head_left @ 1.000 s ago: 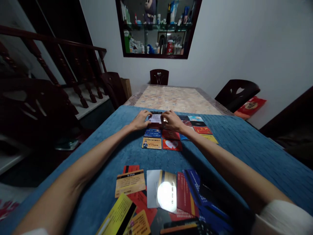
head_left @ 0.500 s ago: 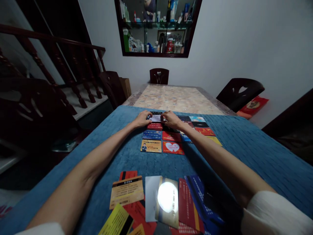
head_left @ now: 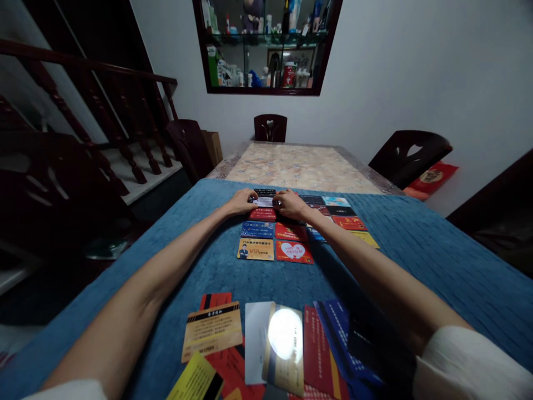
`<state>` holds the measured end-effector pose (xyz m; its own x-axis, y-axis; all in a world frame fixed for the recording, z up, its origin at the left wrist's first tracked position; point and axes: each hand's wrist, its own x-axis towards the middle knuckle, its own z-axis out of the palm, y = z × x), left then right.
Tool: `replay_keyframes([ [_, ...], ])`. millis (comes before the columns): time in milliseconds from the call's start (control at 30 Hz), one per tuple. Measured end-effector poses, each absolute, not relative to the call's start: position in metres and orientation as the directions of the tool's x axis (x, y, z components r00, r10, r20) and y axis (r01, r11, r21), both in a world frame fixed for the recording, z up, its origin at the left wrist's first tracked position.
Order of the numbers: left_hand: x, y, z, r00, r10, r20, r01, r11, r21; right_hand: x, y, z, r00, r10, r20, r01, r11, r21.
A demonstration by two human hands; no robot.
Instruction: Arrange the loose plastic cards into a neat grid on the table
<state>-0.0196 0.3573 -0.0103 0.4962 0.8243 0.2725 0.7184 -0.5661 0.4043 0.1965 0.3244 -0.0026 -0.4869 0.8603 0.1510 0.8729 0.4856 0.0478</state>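
Loose pile (head_left: 233, 362): lies at the near edge of the blue cloth (head_left: 416, 250), cut off by the view; overlaps in several colours.
Yellow card (head_left: 195, 376): slants on the pile's left side, dark stripe uppermost.
Gold card (head_left: 287, 347): carries a round white glare, overlaps a silvery card (head_left: 255, 347).
White sleeve (head_left: 470, 355): covers the right arm near the cloth's near right part.
VIP card (head_left: 255, 249): lies flat in the nearest laid-out row, just left of a red heart card (head_left: 293, 251).
Blue card (head_left: 257, 229): lies just beyond, beside a red card (head_left: 291, 231).
Pale card (head_left: 265, 202): lies between both hands, near the far edge of the cloth, just short of a black card (head_left: 265, 192).
Left hand (head_left: 241, 202): bends thumb and fingers at the pale card's left end; cannot tell whether pinching or only touching.
Right hand (head_left: 292, 204): curls fingers by its right end; grip too small to tell.
Light-blue card (head_left: 335, 201): lies close to the cloth's far edge, right of the right hand.
Patterned tabletop (head_left: 300, 164): stretches beyond the cloth to the table's far edge.
Dark chair (head_left: 270, 129): stands past that edge.
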Motion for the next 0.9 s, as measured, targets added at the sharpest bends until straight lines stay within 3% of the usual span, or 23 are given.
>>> replay_keyframes([
  [900, -0.022, 0.344, -0.008, 0.477, 0.823, 0.309, 0.754, -0.564, 0.336, 0.196, 0.307, 0.005, -0.381, 0.905, 0.189, 0.922, 0.386, 0.009],
])
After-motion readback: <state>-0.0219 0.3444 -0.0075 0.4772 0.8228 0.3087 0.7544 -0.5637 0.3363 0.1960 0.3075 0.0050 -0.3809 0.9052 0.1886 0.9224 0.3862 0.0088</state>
